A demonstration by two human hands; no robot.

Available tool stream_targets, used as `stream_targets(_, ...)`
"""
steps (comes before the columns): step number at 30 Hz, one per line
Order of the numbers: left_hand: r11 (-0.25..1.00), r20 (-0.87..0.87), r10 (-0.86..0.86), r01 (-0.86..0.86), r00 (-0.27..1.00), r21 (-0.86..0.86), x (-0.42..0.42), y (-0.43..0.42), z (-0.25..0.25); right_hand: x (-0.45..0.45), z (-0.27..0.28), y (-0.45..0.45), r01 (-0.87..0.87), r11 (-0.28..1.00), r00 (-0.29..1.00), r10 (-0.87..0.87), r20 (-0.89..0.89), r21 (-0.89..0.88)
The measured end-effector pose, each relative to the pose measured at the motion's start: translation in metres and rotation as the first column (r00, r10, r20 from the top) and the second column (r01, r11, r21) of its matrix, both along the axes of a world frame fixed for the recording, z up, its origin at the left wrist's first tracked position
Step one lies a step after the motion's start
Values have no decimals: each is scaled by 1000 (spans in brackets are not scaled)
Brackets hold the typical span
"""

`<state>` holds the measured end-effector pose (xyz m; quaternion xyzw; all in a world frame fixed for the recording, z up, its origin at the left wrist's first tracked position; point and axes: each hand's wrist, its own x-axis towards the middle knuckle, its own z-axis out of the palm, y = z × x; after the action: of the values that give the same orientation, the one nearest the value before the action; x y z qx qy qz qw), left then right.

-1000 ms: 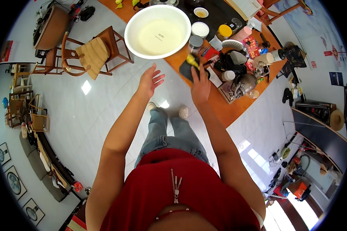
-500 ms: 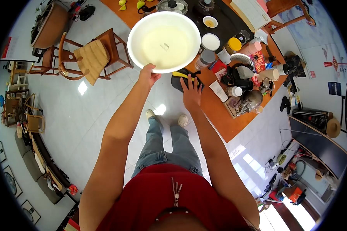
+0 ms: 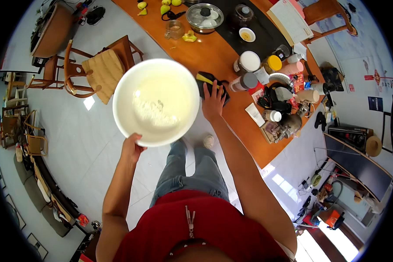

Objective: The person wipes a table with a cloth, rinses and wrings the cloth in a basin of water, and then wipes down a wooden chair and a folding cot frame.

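My left hand (image 3: 132,150) pinches the near rim of a large white basin (image 3: 156,139) and holds it over the floor, left of the table. Its inside is pale, with bright whitish patches at the bottom; whether these are contents or reflections I cannot tell. My right hand (image 3: 212,101) rests with fingers spread on a black item with a yellow stripe (image 3: 205,79), possibly a pouch, at the table's edge. Close to its right is a jar with a grey lid (image 3: 249,81).
The wooden table (image 3: 244,115) carries jars, a small white bowl (image 3: 247,35), a glass-lidded pot (image 3: 205,18), a glass jar (image 3: 174,29) and yellow-green fruit pieces (image 3: 189,36). A wooden chair with a tan cushion (image 3: 102,74) stands to the left.
The basin in my left hand has come left and closer to my body, uncovering the pot and fruit pieces on the table. My right hand stays on the black item.
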<state>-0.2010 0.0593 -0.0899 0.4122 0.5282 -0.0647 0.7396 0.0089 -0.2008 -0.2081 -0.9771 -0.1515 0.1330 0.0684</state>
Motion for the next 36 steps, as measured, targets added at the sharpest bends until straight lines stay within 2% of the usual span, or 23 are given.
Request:
stream_targets(3, 999, -67, 51, -52, 996, -4, -40, 12, 1, 37, -13, 24, 21, 1000, 995, -23, 98, 17)
stream_targets(4, 999, -79, 51, -51, 996, -1, -53, 16, 3, 51, -15, 30, 42, 997, 993, -49, 105, 68)
stream_targets(9, 989, -116, 146, -145, 982, 21, -94, 38, 2, 141, -15, 48, 181, 983, 981, -181, 70, 14)
stream_targets(13, 982, -105, 187, -186, 977, 23, -109, 61, 0, 149, -15, 51, 233, 972, 972, -231, 49, -31)
stream_targets(16, 986, -77, 166, -165, 983, 18, -111, 89, -9, 106, -16, 41, 152, 988, 984, -149, 95, -35)
stream_targets(20, 985, -60, 166, -163, 984, 54, -93, 112, -15, 31, -12, 36, 111, 994, 989, -110, 101, -11)
stream_targets(23, 989, -58, 141, -138, 988, 55, -79, 130, -19, 20, -11, 41, 140, 989, 986, -135, 95, -39)
stream_targets(29, 987, -47, 159, -160, 986, -27, -39, 150, -22, 87, -25, 50, 282, 959, 951, -276, 140, -26)
stream_targets(36, 985, -69, 170, -167, 983, 44, 20, 172, -25, 179, -30, 52, 413, 910, 906, -408, 110, -23)
